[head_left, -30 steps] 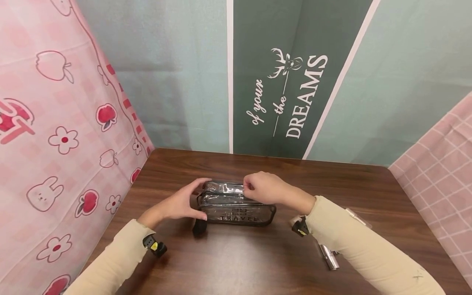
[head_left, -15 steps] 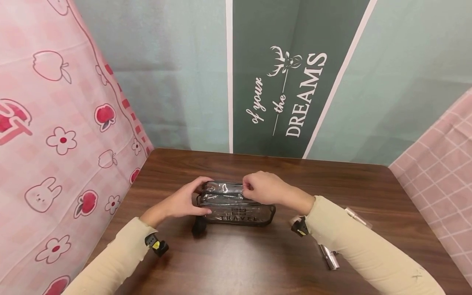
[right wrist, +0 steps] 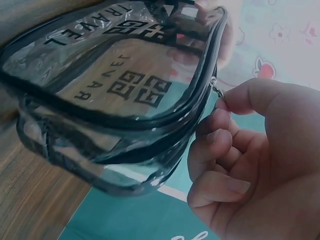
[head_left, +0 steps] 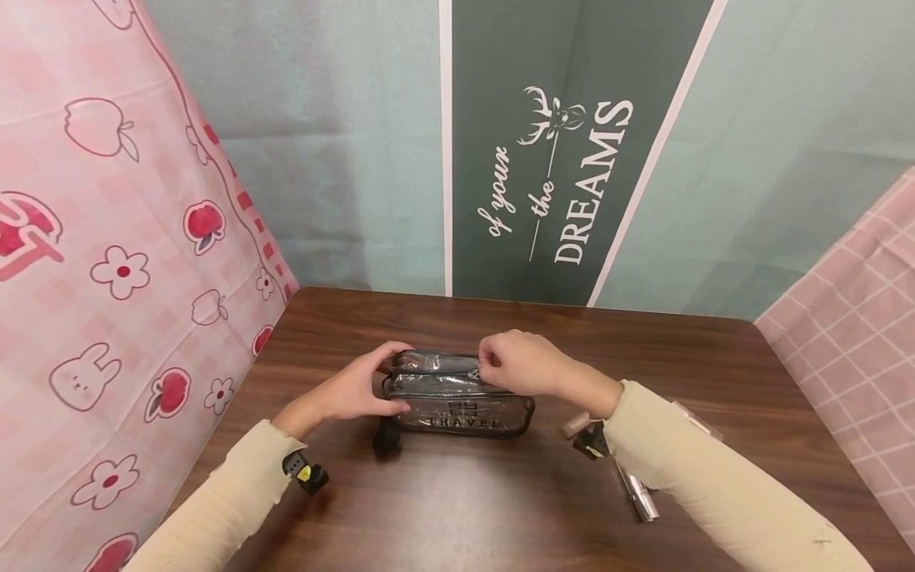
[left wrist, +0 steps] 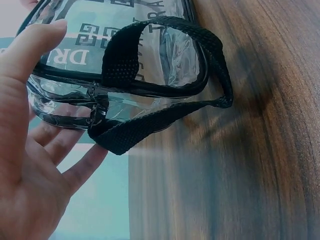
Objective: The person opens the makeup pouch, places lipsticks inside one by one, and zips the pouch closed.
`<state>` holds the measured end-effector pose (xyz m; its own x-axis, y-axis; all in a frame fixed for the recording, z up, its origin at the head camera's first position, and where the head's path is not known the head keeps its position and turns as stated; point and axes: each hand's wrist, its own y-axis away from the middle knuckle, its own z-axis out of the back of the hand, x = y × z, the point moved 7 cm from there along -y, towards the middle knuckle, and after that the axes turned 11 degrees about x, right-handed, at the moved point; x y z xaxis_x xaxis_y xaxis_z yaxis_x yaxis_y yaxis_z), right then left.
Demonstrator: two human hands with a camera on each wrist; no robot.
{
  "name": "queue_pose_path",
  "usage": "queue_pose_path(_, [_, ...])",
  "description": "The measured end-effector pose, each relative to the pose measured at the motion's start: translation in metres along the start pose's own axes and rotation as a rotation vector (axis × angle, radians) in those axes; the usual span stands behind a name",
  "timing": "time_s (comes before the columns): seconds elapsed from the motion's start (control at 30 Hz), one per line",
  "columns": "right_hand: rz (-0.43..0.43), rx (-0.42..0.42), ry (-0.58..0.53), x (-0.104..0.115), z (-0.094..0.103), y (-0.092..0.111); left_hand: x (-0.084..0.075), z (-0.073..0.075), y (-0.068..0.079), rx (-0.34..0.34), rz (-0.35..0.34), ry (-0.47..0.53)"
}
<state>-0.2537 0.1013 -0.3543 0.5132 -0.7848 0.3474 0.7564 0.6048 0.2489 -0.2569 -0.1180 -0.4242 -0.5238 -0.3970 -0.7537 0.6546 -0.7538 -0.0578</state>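
A clear pouch with black piping and "TRAVEL" lettering (head_left: pixel 457 415) stands on the wooden table, zip uppermost. My left hand (head_left: pixel 353 389) grips its left end, thumb on the front and fingers behind. From that end a black strap (left wrist: pixel 150 124) loops out. Thumb and index finger of my right hand (head_left: pixel 525 364) pinch the metal zip pull (right wrist: pixel 217 89) on top, the other fingers curled in. In the right wrist view, the black zip edges stand apart toward the pouch's right end.
A shiny silver tube (head_left: pixel 638 497) lies by the right forearm. A pinkish tube (head_left: pixel 575 425) shows beside the right wrist, and another clear-and-silver one (head_left: pixel 695 419) lies beyond the sleeve. Fabric hangings (head_left: pixel 343 159) surround the brown table (head_left: pixel 457 508).
My right hand has moved slightly right along the zip with the pull. The left thumb has shifted a little up the pouch's front. The pouch stays about where it was.
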Motion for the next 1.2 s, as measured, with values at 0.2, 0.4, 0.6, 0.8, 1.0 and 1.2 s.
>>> queue_pose_path(0.2, [0.006, -0.007, -0.016, -0.014, -0.001, 0.009, 0.0, 0.0, 0.001, -0.004, 0.011, 0.003])
queue_pose_path(0.4, [-0.007, -0.003, -0.058, -0.03, -0.003, 0.02, -0.001, 0.001, -0.001, 0.003, 0.029, 0.013])
queue_pose_path(0.6, [-0.008, -0.011, -0.097, -0.043, -0.003, 0.03, 0.0, 0.001, -0.001, -0.001, 0.03, 0.016])
queue_pose_path(0.8, [-0.004, -0.014, -0.133, -0.054, -0.005, 0.039, 0.003, 0.0, 0.001, 0.002, 0.048, 0.012])
queue_pose_path(1.0, [-0.017, -0.006, -0.131, -0.063, -0.007, 0.044, 0.001, 0.001, 0.0, -0.009, 0.028, 0.015])
queue_pose_path(1.2, [-0.024, 0.039, -0.147, -0.069, -0.012, 0.046, 0.001, 0.001, 0.0, -0.017, 0.028, 0.011])
